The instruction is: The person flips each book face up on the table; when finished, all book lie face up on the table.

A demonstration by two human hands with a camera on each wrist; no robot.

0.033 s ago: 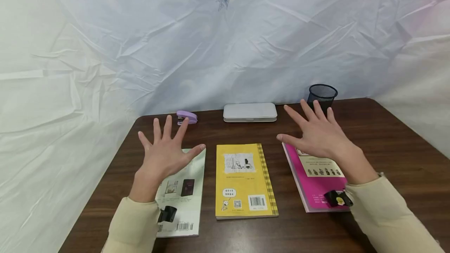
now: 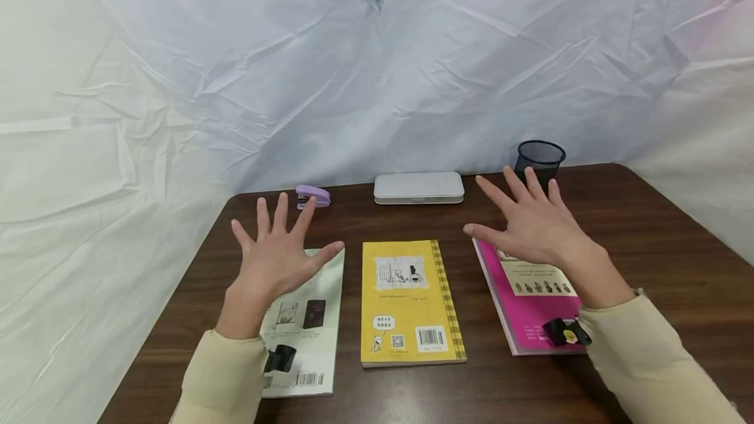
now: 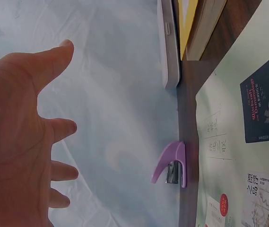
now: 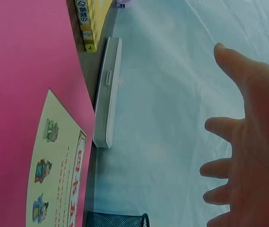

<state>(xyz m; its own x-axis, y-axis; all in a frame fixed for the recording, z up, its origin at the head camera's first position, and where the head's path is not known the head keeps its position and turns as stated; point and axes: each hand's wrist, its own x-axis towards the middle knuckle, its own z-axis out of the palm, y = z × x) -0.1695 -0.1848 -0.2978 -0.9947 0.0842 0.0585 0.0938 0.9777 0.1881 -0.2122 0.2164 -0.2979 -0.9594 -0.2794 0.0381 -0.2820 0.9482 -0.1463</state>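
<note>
Left hand (image 2: 268, 264) above a pale green paperback (image 2: 306, 358), right hand (image 2: 533, 221) above a pink paperback (image 2: 518, 316).
Fingers and thumbs on both hands are spread wide, holding nothing. The two books lie flat on the dark wooden table (image 2: 424, 391), a yellow paperback (image 2: 406, 306) between them. All three look light; the green one, seemingly thin, would probably flex, while the thicker-looking pink and yellow ones should feel stiffer. Smooth covers could slide under a fingertip push, so a long edge seems the better hold: thumb on top, fingers slipped beneath.
</note>
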